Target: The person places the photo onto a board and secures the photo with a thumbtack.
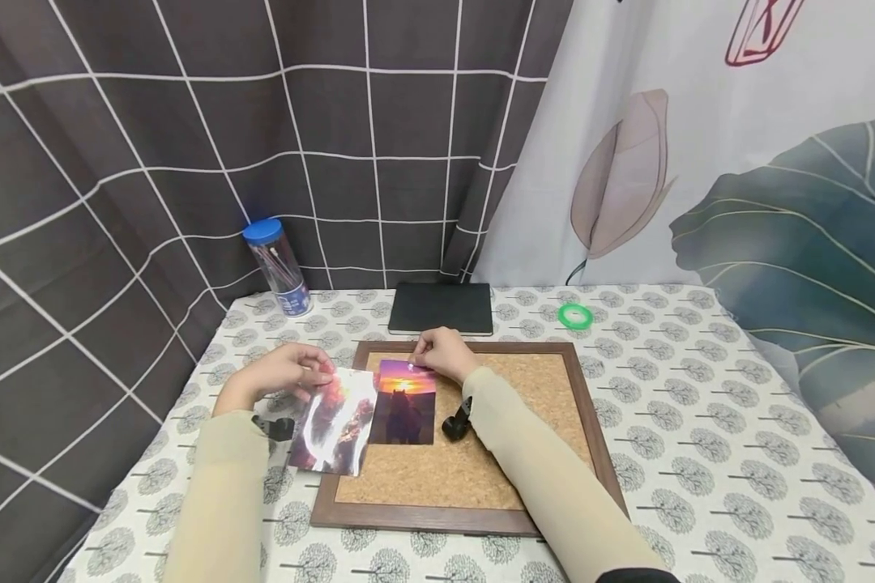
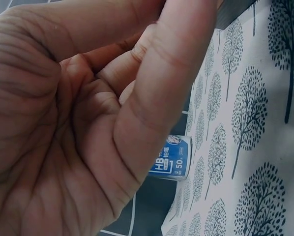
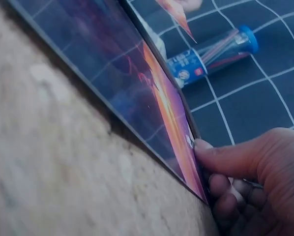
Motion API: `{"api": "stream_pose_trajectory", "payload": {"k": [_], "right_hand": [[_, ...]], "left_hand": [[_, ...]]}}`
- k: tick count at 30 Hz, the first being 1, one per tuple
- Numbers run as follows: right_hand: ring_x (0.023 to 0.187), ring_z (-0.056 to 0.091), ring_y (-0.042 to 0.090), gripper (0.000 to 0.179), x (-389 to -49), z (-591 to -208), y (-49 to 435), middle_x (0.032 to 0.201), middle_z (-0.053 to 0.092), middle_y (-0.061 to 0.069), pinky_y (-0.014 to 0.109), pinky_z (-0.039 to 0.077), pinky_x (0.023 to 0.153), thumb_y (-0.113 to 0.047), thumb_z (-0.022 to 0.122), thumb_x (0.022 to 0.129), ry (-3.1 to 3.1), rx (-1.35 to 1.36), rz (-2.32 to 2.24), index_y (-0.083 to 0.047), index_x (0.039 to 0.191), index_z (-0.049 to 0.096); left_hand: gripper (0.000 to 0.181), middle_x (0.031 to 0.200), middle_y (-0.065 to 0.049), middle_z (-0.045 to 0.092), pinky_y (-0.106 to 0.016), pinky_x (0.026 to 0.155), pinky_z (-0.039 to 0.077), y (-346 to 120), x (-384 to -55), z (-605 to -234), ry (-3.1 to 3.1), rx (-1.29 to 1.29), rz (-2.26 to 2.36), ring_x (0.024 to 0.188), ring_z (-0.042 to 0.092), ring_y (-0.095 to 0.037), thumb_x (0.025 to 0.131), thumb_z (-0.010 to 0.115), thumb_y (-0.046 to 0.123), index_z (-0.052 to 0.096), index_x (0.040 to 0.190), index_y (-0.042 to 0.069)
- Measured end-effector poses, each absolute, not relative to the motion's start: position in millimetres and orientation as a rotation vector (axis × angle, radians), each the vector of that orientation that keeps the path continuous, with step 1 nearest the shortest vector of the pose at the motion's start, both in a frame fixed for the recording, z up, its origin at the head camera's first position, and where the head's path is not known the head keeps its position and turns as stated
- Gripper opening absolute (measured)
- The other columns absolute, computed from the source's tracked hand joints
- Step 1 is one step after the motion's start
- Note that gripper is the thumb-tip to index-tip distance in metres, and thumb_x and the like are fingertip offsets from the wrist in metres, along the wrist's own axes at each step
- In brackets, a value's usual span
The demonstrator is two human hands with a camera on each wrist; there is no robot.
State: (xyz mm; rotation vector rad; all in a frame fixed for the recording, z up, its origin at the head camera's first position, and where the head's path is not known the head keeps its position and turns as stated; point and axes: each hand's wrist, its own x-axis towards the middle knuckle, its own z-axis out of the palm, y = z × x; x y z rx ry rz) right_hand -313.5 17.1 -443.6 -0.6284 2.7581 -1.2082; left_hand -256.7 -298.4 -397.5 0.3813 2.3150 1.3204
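1. So the right hand (image 1: 445, 354) had the sunset photo (image 1: 401, 413) pinched at its top edge, near the right corner. Thumb and fingertips were together on it, the other fingers curled. Holding it by the edge probably helped keep fingers off the picture and leave it fully visible.

2. That photo was over the upper left part of the cork board (image 1: 408, 482), sitting pretty square to the frame. Couldn't tell if it was completely flat against the cork. There was a small pale spot by the thumb too, but no idea whether it was a pin or just glare.

3. The left hand (image 1: 284, 374) was bent round, with a glossy print (image 1: 339, 425) between thumb and fingers at the upper left corner. My guess is that a corner grip kept that one out of the way.

4. The print was tilted and overlapped the board's left edge, partly over the tree-pattern cloth (image 1: 700, 518). Strong reflections made its picture hard to read.

5. The pencil tube (image 1: 280, 267), black notebook (image 1: 441, 308) and green ring (image 1: 563, 316) (tape, maybe?) were all beyond the board, which I'd say left the cork accessible for both hands.
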Motion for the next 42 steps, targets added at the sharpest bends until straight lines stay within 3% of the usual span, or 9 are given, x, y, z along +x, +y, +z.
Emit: {"api": "stream_pose_trajectory", "payload": {"k": [12, 19, 24, 33, 42], "right_hand": [[0.066, 0.057, 0.013, 0.016, -311.9, -442.0, 16.5, 0.073, 0.068, -0.004, 0.028, 0.049, 0.071, -0.017, 0.081, 0.084, 2.781, -0.666, -1.142, -0.015, 0.073, 0.07], [0.067, 0.06, 0.011, 0.007, -314.0, -435.4, 24.9, 0.074, 0.067, -0.006, 0.026, 0.049, 0.066, -0.02, 0.075, 0.09, 2.658, -0.804, -1.189, -0.016, 0.085, 0.071], [0.078, 0.064, 0.012, 0.01, -314.6, -408.5, 42.8, 0.086, 0.072, -0.008, 0.029, 0.051, 0.074, -0.026, 0.072, 0.093, 2.625, -0.982, -1.142, -0.018, 0.098, 0.074], [0.112, 0.063, 0.017, 0.029, -315.1, -380.9, 131.6, 0.121, 0.07, -0.004, 0.04, 0.051, 0.097, -0.032, 0.067, 0.097, 2.639, -1.041, -1.086, -0.016, 0.122, 0.072], [0.113, 0.063, 0.029, 0.039, -302.8, -396.2, 259.5, 0.124, 0.068, 0.008, 0.051, 0.051, 0.096, -0.037, 0.065, 0.099, 2.843, -0.624, -1.145, -0.011, 0.128, 0.067]], "left_hand": [[0.022, 0.091, -0.01, 0.066, -0.041, 0.071, 0.061, -293.3, -257.8, -394.7, 2.328, 0.372, 1.366, 0.079, 0.065, -0.02, 0.093, 0.07, 0.011, 0.064, 0.109, -0.003], [0.026, 0.093, -0.013, 0.065, -0.042, 0.072, 0.061, -285.7, -260.1, -390.1, 2.383, 0.387, 1.466, 0.076, 0.067, -0.022, 0.093, 0.072, 0.011, 0.063, 0.112, -0.004], [0.028, 0.099, -0.015, 0.067, -0.041, 0.075, 0.061, -274.0, -263.0, -379.8, 2.436, 0.414, 1.518, 0.083, 0.069, -0.021, 0.092, 0.072, 0.011, 0.063, 0.115, -0.003], [0.03, 0.103, -0.018, 0.063, -0.051, 0.078, 0.06, -237.4, -270.6, -370.8, 2.449, 0.4, 1.507, 0.084, 0.07, -0.024, 0.092, 0.071, 0.007, 0.061, 0.119, -0.001], [0.031, 0.102, -0.018, 0.06, -0.047, 0.076, 0.061, -188.5, -279.9, -370.3, 2.419, 0.391, 1.557, 0.076, 0.07, -0.023, 0.091, 0.073, 0.005, 0.064, 0.119, -0.002]]}}
